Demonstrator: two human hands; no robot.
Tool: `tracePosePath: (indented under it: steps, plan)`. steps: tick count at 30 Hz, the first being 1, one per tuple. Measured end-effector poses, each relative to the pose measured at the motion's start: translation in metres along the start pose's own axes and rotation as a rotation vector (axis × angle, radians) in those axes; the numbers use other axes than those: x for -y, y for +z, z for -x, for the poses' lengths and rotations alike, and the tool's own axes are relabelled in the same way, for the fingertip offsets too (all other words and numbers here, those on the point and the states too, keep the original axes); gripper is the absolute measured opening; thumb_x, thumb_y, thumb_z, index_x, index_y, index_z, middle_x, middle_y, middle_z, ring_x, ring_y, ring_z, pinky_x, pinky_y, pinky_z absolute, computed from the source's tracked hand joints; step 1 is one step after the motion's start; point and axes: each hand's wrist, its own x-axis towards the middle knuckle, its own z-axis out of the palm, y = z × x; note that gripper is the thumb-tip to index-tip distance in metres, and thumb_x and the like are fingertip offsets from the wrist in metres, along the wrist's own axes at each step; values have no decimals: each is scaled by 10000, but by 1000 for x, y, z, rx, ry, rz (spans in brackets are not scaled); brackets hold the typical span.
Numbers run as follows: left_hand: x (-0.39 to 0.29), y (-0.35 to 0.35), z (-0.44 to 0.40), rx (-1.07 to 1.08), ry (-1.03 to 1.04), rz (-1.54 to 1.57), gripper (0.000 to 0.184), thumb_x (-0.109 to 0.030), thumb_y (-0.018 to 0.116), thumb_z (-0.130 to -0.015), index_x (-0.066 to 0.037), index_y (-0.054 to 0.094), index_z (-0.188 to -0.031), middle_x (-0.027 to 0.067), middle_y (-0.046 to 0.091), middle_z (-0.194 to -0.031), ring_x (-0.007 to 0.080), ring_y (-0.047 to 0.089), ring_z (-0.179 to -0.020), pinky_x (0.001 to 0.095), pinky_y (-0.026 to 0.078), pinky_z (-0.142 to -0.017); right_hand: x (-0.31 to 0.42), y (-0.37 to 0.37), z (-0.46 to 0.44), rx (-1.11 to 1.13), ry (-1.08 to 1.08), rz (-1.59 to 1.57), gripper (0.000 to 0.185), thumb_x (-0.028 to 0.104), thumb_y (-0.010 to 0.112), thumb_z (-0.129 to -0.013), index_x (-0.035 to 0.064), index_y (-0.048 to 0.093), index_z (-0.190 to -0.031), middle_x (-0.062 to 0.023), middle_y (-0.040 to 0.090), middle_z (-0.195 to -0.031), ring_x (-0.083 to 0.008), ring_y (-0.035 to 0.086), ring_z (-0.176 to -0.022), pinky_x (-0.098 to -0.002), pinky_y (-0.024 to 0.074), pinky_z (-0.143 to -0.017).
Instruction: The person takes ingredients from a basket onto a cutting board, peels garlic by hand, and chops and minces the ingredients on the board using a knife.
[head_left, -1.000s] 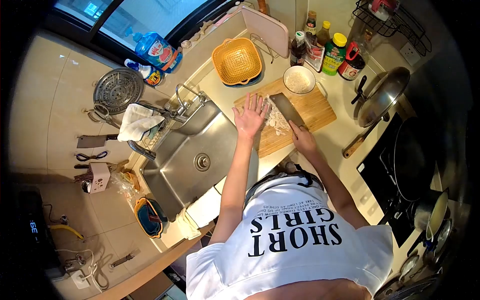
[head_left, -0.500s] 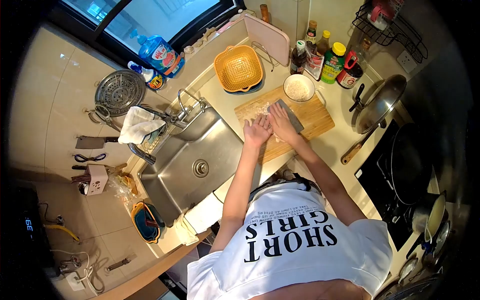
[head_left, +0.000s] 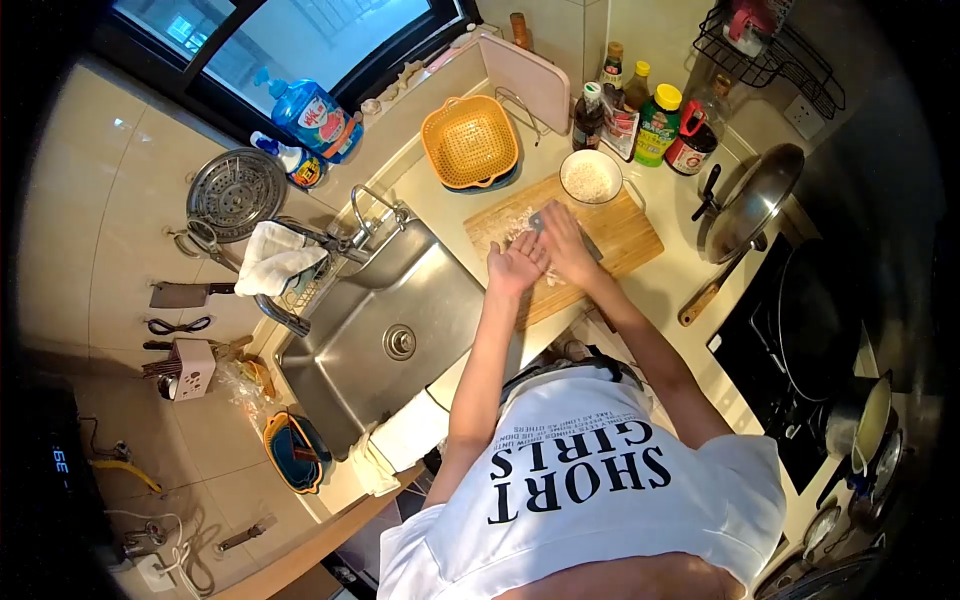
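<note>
Both of my hands are over the wooden cutting board point(head_left: 625, 235). My left hand point(head_left: 517, 263) is palm up above its left part, fingers spread with nothing in them. Just beside it, my right hand point(head_left: 566, 245) lies over a grey knife blade point(head_left: 593, 249), fingers stretched out and smeared by motion. Parts of the blade show past the hand; the handle is hidden. Pale chopped bits point(head_left: 513, 224) are scattered on the board near my fingertips, and a few lie below my hands. A white bowl point(head_left: 591, 178) with pale chopped food stands at the board's far edge.
A steel sink point(head_left: 340, 335) is at the left, with a faucet point(head_left: 366, 215). An orange basket point(head_left: 469, 143) stands behind the board. Several bottles, including a green one point(head_left: 657, 128), line the back. To the right are a lidded pan point(head_left: 750, 205) and a black stove point(head_left: 760, 350).
The view has shifted slightly. My right hand has moved a little over the blade, covering more of it, and is now blurred. My left hand stays palm up.
</note>
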Motion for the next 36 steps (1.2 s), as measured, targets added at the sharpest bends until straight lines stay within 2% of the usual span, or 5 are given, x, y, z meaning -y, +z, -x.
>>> tracePosePath:
  steps: [3, 16, 20, 24, 36]
  plan:
    - [4, -12, -2, -70, 120, -77, 715, -577, 101, -865, -29, 360, -1245, 146, 432, -1237, 273, 448, -1051, 433, 311, -953, 34, -30, 17, 447, -590, -369, 379, 251, 375, -900, 76, 435, -1230, -154, 386, -1290, -323, 253, -1257, -424, 130, -1037]
    - [-3, -45, 4, 114, 121, -67, 606, -543, 208, -884, -86, 458, -1192, 129, 492, -1165, 231, 440, -1141, 378, 338, -965, -24, -78, 123, 218, 325, 270, 287, 260, 531, -808, 5, 507, -939, -191, 573, -884, -338, 561, -799, -404, 450, -675]
    - [-18, -102, -60, 1119, -230, -34, 329, -304, 400, -912, -97, 433, -1165, 110, 530, -968, 165, 565, -946, 249, 513, -738, -28, -75, 143, 244, 436, 67, 349, 290, 557, -786, 2, 495, -974, -196, 576, -855, -337, 563, -791, -409, 453, -690]
    - [18, -13, -13, -237, 280, -417, 184, -141, 492, -855, -124, 478, -1038, 4, 520, -899, 128, 554, -891, 276, 513, -787, -39, -66, 143, 287, 488, 67, 389, 303, 578, -768, -4, 490, -991, -200, 573, -873, -340, 564, -792, -413, 455, -689]
    - [84, -29, 29, -82, -163, -1236, 502, -553, 489, -799, -73, 567, -927, -12, 552, -802, 82, 520, -717, 190, 405, -615, 15, -72, 117, 379, 534, -556, 252, 181, 538, -788, -5, 498, -952, -102, 555, -645, -170, 530, -492, -301, 425, -470]
